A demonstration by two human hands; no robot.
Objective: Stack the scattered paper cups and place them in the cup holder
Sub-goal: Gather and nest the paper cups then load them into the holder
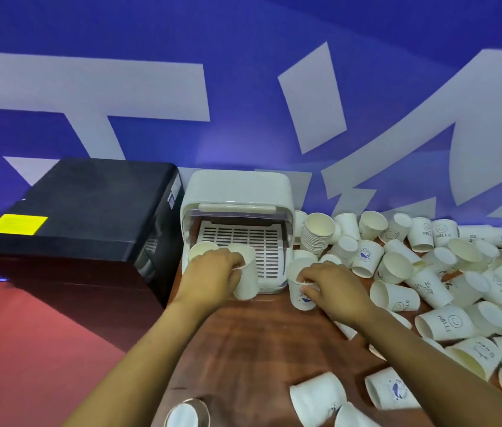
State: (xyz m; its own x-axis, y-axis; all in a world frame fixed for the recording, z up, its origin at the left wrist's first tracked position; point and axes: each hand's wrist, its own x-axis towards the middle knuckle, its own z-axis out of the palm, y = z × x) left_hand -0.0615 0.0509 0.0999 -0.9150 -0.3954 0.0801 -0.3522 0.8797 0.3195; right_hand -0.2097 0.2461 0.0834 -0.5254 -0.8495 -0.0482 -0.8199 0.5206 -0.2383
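On the far left we see a black box [83,217] with a yellow label [16,224], standing beside the wooden table [253,340]. Just right of it, against the blue wall [243,41], stands the white cup holder [237,208], its lid raised and its slotted tray [243,245] open to us. One paper cup [202,249] stands already in the left front corner of the tray. Our left hand [212,272] grips a second white cup [245,272] by the rim, at the front edge of the holder, fingers curled around it. Our right hand [331,286] holds another cup with a blue print [300,288] on the table just right of the holder, the fingertips pinching its rim. Behind it, a stack of nested cups [317,234] leans near the holder's right side. Further right, many scattered cups [446,272] lie on the table, most on their sides, some printed "HELLO".
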